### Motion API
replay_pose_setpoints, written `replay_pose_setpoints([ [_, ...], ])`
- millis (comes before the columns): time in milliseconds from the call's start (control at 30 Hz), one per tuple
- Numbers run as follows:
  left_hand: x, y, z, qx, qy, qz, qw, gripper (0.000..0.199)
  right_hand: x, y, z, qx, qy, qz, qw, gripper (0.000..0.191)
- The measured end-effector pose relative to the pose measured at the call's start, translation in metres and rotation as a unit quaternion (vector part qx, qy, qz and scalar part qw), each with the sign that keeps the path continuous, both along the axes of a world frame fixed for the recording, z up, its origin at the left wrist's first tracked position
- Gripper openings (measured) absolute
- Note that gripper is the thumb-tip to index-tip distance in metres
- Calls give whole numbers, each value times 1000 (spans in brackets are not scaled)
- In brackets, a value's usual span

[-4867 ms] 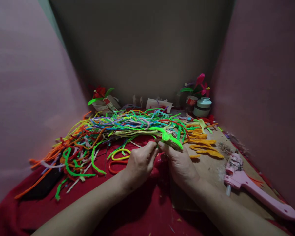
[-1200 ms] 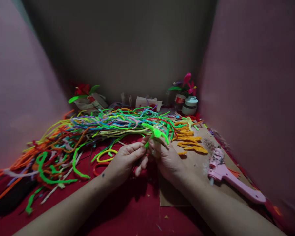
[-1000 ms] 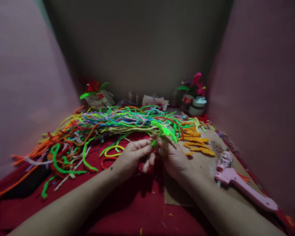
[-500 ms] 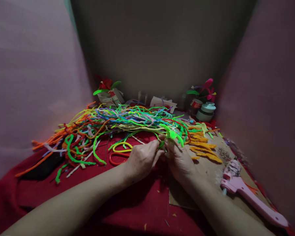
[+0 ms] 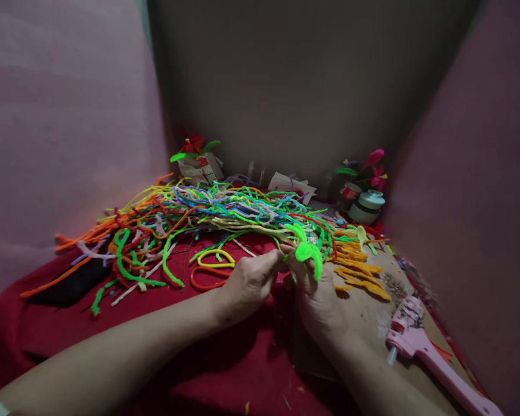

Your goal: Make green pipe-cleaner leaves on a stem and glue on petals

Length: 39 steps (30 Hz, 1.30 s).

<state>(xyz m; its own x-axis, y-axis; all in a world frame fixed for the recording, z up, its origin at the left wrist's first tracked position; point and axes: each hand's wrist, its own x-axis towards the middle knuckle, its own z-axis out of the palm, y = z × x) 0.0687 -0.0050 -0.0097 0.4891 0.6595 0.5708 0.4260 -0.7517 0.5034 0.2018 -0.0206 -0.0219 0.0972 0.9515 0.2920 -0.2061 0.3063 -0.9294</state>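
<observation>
Fingers (image 5: 272,261) nearly closed, left hand (image 5: 248,284) and right hand (image 5: 319,297) both pinch the green piece (image 5: 307,251).

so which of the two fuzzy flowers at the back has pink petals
The fuzzy pink flower on the right, by the pale mint lidded jar; the other, the fuzzy red flower, is on the left.

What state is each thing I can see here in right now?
Left hand: fingers closed at the green piece
Right hand: gripping the green piece
Green piece: held up, curved
Fuzzy stems: loose, tangled
Orange pieces: lying loose
Glue gun: lying down, stick poking out
Lidded jar: closed
</observation>
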Motion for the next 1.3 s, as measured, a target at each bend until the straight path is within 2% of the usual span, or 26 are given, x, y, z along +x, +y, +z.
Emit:
replay_pose_setpoints([
  [100, 4, -5, 11, -191, -95, -6, 977, 16, 0, 0, 2, -3, 74, 44, 996, 16],
  [200, 7, -8, 19, -359, -172, -27, 917, 21, 0, 0, 3, -7, 104, 63, 993, 23],
  [267, 8, -8, 21, -430, -206, -39, 878, 25, 1, 1, 3, -21, 100, 65, 993, 24],
  [400, 6, -4, 20, -501, -264, -93, 819, 27, 5, 2, 6, -39, 92, 75, 992, 19],
  [533, 2, 2, 17, -584, -314, -204, 721, 25, 10, 2, 11, -26, 29, 68, 997, 16],
  [600, -2, 4, 16, -623, -316, -232, 677, 20, 12, 3, 13, -21, -6, 70, 997, 14],
  [700, -7, 7, 15, -661, -318, -250, 633, 12, 12, 3, 15, -25, -7, 99, 995, 19],
  [800, -9, 9, 15, -677, -315, -268, 609, 9, 11, 3, 17, -21, -9, 111, 994, 20],
  [867, -8, 10, 16, -673, -302, -268, 620, 11, 10, 2, 16, -20, -12, 97, 995, 14],
  [900, -7, 9, 17, -660, -291, -256, 644, 13, 10, 2, 15, -25, -8, 92, 995, 15],
  [933, -5, 8, 17, -637, -274, -233, 682, 15, 10, 2, 13, -29, -3, 88, 996, 17],
  [1000, -2, 4, 18, -555, -228, -159, 783, 19, 9, 2, 9, -29, -3, 73, 997, 19],
  [1067, 1, -1, 16, -431, -176, -75, 882, 19, 9, 2, 6, -18, -19, 53, 998, 19],
  [1133, 1, -5, 12, -285, -135, -17, 949, 13, 8, 2, 5, -2, -45, 39, 998, 16],
  [1200, 0, -5, 7, -182, -98, 13, 978, 10, 7, 2, 7, 8, -56, 38, 998, 13],
  [1233, -1, -4, 5, -161, -93, 10, 983, 11, 7, 1, 9, 8, -51, 42, 998, 11],
  [1300, -2, -1, 5, -169, -99, 6, 981, 17, 6, 1, 12, -2, -24, 60, 998, 9],
])
